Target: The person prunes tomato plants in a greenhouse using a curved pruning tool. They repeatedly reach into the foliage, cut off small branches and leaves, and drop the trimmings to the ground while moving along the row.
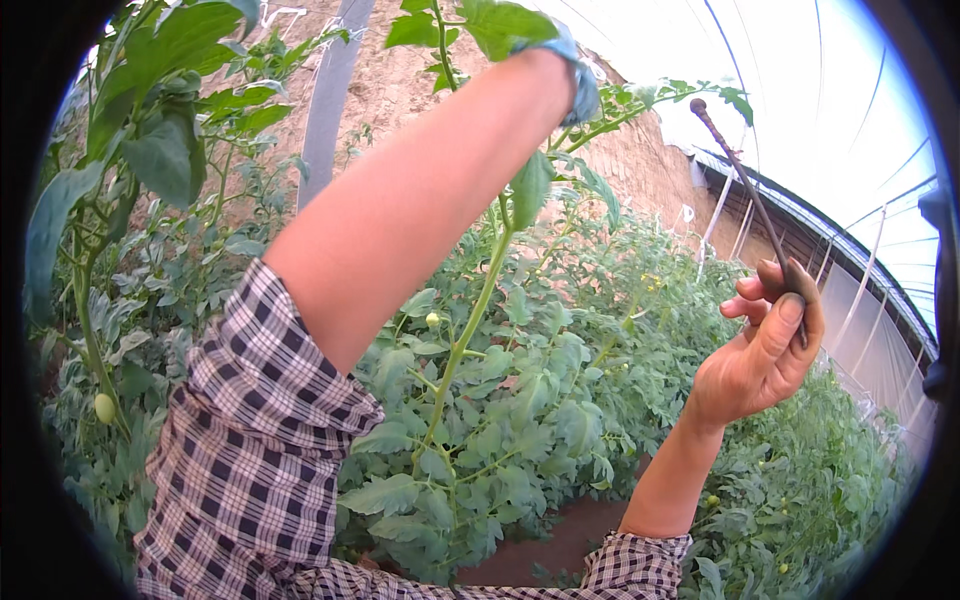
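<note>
My right hand (765, 337), bare, is raised at the right and grips a thin dark rod (742, 172) between thumb and fingers. The rod tilts up to the left and ends in a small brown knob. My left arm reaches across to the top of the view, beside a tall tomato plant stem (469, 322). Of my left hand (583, 86), only a pale blue glove or wrapping at the wrist shows. Its fingers are hidden, so what it holds cannot be told. Tomato leaves (510, 26) overlap the wrist, and a small green tomato (433, 319) hangs near the stem.
Another tomato plant (86, 277) stands close at the left, bearing a pale green tomato (105, 409). Dense tomato foliage (540, 405) spreads ahead. Behind are a grey post (334, 97), an earthen wall (637, 165) and the greenhouse's film roof (817, 90). Brown soil (555, 540) shows below.
</note>
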Tool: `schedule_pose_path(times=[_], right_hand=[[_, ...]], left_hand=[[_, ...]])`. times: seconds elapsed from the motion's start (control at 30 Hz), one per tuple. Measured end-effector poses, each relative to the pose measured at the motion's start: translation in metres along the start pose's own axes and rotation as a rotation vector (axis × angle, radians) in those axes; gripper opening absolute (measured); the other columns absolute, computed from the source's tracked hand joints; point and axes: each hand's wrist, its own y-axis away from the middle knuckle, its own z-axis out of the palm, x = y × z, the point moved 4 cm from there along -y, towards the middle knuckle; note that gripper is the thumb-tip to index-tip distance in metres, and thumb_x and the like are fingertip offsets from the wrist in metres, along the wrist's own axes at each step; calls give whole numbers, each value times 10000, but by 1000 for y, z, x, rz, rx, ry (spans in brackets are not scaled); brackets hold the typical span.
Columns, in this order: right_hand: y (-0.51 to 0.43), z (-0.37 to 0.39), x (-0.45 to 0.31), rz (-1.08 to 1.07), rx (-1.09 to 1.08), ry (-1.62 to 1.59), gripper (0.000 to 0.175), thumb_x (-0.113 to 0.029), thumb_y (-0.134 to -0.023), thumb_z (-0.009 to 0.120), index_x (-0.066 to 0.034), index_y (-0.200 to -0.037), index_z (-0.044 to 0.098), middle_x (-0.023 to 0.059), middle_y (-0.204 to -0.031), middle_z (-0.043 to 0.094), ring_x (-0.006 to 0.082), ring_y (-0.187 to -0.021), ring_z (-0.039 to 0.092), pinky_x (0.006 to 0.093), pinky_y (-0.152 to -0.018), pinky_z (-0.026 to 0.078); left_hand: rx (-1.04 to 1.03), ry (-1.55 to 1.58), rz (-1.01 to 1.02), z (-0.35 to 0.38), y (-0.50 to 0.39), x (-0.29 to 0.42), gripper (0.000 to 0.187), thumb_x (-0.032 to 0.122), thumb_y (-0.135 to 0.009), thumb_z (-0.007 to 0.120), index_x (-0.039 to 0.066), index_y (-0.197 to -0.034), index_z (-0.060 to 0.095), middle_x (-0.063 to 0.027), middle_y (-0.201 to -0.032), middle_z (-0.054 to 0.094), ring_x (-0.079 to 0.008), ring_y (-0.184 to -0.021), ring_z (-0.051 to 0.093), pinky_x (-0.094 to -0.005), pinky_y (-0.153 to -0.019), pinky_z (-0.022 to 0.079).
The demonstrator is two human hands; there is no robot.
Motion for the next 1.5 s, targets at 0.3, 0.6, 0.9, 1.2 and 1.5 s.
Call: schedule_pose_path(times=[0.3,0.6,0.9,1.2,1.5], right_hand=[[-9,16,12,67,-45,-67,237,-132,-959,459,22,-1103,567,110,-914,641,105,-718,581,197,-550,469],[-30,51,19,203,-169,-220,221,-120,-947,504,14,-1115,556,100,-936,637,80,-722,571,171,-538,451],[-41,75,35,333,-297,-29,237,-113,-948,492,12,-1139,555,78,-966,637,57,-727,566,168,-544,442],[-35,74,59,322,-385,65,221,-112,-941,499,-8,-1119,580,62,-939,643,53,-715,569,172,-536,451],[-29,76,65,200,-409,272,206,-91,-925,519,8,-1086,602,66,-886,653,90,-707,592,223,-609,486]], left_hand=[[149,78,54,-4,-32,0,734,597,-860,443,-27,-1243,487,-147,-1254,520,-241,-1176,469,-337,-1021,348],[281,208,42,-19,-36,-16,760,624,-842,448,-32,-1221,508,-144,-1230,538,-239,-1159,476,-332,-1019,333],[416,366,-33,-23,-13,-59,788,651,-824,453,-38,-1199,529,-142,-1206,556,-237,-1141,483,-328,-1018,318],[417,333,-41,-18,-14,-64,816,678,-807,458,-44,-1177,550,-139,-1182,574,-236,-1123,491,-323,-1016,303],[323,231,-3,-16,-8,-59,837,722,-833,318,-20,-1058,636,-136,-1041,638,-230,-915,558,-314,-862,399]])
